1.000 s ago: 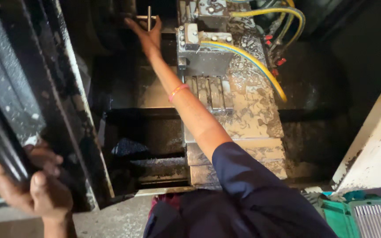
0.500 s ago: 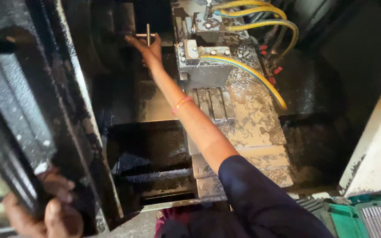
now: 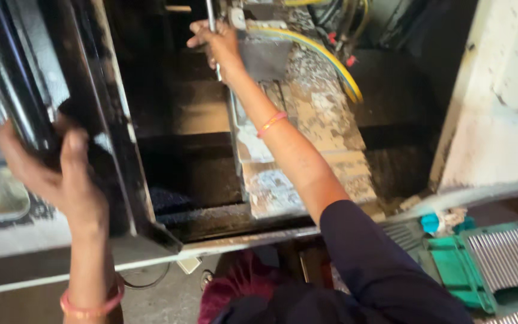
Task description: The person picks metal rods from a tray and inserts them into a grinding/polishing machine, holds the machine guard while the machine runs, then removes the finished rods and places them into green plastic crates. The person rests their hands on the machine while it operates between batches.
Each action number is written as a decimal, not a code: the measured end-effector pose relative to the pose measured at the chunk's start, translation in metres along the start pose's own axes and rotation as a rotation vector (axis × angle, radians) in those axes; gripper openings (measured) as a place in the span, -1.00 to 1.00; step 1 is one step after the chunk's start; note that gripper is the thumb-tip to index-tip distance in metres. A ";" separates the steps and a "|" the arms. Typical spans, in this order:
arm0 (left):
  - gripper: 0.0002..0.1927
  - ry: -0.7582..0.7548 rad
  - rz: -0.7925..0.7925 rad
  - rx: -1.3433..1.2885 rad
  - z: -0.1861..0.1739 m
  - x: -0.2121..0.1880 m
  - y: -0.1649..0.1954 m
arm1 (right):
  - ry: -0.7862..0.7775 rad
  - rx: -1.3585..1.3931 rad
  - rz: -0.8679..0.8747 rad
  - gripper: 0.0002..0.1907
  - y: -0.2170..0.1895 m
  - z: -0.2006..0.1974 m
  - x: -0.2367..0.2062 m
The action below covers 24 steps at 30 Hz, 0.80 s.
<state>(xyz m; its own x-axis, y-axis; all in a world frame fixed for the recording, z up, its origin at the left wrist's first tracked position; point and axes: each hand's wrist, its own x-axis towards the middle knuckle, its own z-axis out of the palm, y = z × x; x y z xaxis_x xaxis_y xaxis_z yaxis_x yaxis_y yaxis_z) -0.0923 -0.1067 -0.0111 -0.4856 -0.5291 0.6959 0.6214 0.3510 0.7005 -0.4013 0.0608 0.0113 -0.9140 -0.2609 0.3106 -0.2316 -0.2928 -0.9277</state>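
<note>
Deep inside the dark machine, the right hand (image 3: pixel 218 45) is curled tight around a thin grey metal rod (image 3: pixel 211 17), which is upright in the picture, with its long axis from the fist up to the top edge; a short end seems to come out below the fist too. Which end is the working one I cannot tell, because the top is cut off. Just right of this hand stands a grey metal block (image 3: pixel 264 55) with yellow hoses (image 3: pixel 331 60). Below the forearm lies a chip-covered grey machine bed (image 3: pixel 313 126).

Far to the left, the left hand (image 3: pixel 61 174) presses with fingers spread on the black metal door frame (image 3: pixel 112 132).

I judge the rod could slip in the fist, because the surfaces look oily, and the knuckles could then hit the block. The stretched arm also lies over rough chips, which could scratch it.
</note>
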 end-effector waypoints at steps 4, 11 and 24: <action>-0.45 -0.013 0.065 0.031 -0.002 0.000 -0.037 | 0.062 -0.151 -0.149 -0.78 -0.041 -0.041 -0.053; -0.44 -0.167 0.075 0.110 0.048 0.002 -0.065 | 0.256 -0.349 -0.512 -0.73 -0.102 -0.176 -0.186; -0.31 -0.449 -0.179 -0.032 0.170 -0.042 -0.003 | 0.631 -0.445 -0.856 -0.82 -0.212 -0.397 -0.333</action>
<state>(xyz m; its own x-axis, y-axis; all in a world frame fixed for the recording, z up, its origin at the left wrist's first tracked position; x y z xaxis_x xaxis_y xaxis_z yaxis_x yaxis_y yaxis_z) -0.1790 0.0458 -0.0156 -0.7995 -0.1909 0.5696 0.5191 0.2575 0.8150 -0.1799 0.5751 0.0218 -0.3758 0.4098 0.8312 -0.8387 0.2311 -0.4931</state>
